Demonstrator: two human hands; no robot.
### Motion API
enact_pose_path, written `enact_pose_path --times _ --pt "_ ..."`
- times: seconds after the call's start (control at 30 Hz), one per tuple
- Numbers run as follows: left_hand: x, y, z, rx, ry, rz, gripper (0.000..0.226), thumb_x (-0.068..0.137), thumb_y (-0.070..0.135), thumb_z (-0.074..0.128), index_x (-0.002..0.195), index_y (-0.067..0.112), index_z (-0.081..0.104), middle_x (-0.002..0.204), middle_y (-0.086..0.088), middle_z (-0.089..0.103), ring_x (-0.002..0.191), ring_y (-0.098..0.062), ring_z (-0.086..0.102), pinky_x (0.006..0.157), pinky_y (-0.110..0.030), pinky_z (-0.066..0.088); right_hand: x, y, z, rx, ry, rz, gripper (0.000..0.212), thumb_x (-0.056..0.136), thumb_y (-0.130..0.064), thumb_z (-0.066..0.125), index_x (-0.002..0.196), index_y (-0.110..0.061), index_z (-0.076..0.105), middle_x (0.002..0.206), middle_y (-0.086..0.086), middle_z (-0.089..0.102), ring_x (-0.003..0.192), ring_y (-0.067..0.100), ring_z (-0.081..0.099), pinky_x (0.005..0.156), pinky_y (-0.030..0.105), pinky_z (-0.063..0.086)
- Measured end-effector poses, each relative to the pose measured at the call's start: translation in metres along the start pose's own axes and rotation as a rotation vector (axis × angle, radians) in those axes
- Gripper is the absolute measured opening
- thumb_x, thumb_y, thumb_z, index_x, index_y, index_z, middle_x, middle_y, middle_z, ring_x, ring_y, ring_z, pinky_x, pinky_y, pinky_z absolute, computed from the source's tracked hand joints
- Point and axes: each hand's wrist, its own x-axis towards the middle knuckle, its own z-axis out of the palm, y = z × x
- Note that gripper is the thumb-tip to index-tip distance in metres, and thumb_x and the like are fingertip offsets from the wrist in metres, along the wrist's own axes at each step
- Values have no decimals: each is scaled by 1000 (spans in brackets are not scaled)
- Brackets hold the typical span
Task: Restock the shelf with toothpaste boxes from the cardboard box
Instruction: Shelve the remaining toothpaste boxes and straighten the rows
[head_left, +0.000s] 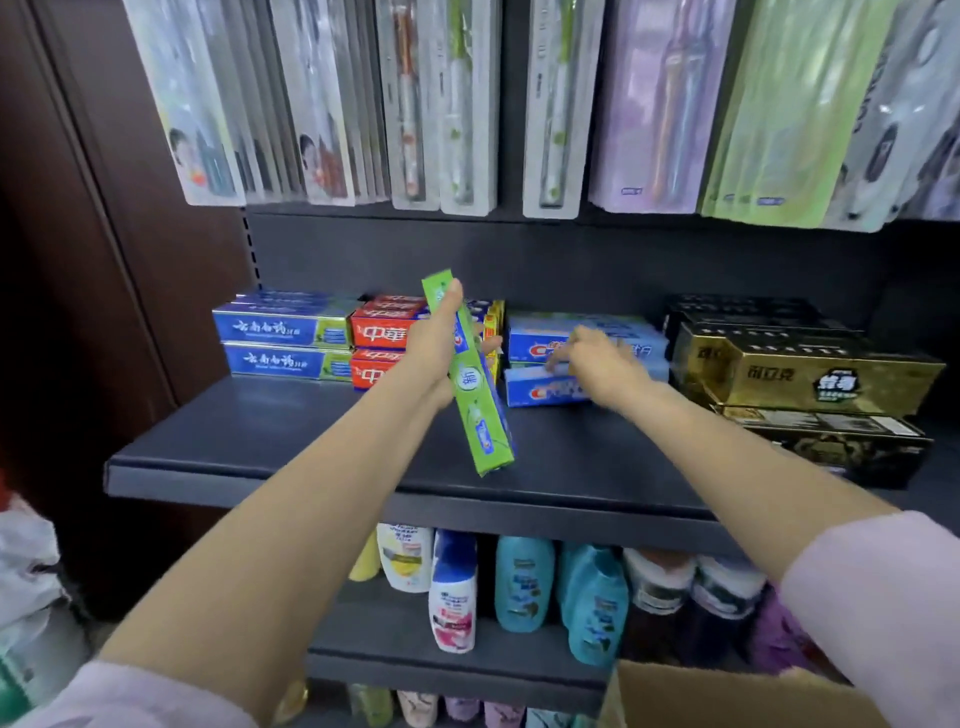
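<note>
On the dark shelf (260, 441), far left of the fingers, 2 blue toothpaste boxes (283, 343) lie stacked at the back, with red toothpaste boxes (382, 345) stacked just beside them. The left hand (436, 353) is in front of the red stack, its fingers (451, 299) clamped around a green toothpaste box (475, 395). That box is tilted, its top end above the thumb and its lower end hanging over the front part of the shelf, not resting on it. Right of those fingers, the right hand (597, 364) reaches to 2 stacked light-blue toothpaste boxes (550, 364); it is blurred, its fingers lie spread on the fronts of these boxes, and I cannot tell whether they grip one. Further right of both hands sit black and gold boxes (800, 379). Below the arms, bottles (524, 587) fill the lower shelf. At the bottom right, under the right sleeve, a corner of the cardboard box (727, 696) shows.
</note>
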Motion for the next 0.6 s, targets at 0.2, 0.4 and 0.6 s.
enact_pose_path --times 0.2,0.4,0.6 --pt "8 -11 -1 -68 -61 -68 42 94 48 48 108 9 54 101 -10 61 74 -20 64 66 -33 53 -5 0 46 -32 179 28 49 91 -9 53 136 -21 40 126 8 39 122 28 38 100 47 37" --pt "11 -16 10 -120 -94 -87 58 96 55 36 124 8 55 88 -4 68 55 -12 69 48 -23 54 -15 -14 9 551 147 42 29 97 -24 47 120 -11 61 118 7 58 107 19 54 89 25 41" --pt "7 -17 24 -189 -202 -137 55 94 61 30 91 17 63 69 3 74 74 -18 67 72 -35 54 -52 -37 -17 1447 -318 86 31 94 -41 48 87 -16 65 78 -2 72 65 9 67 65 22 54"
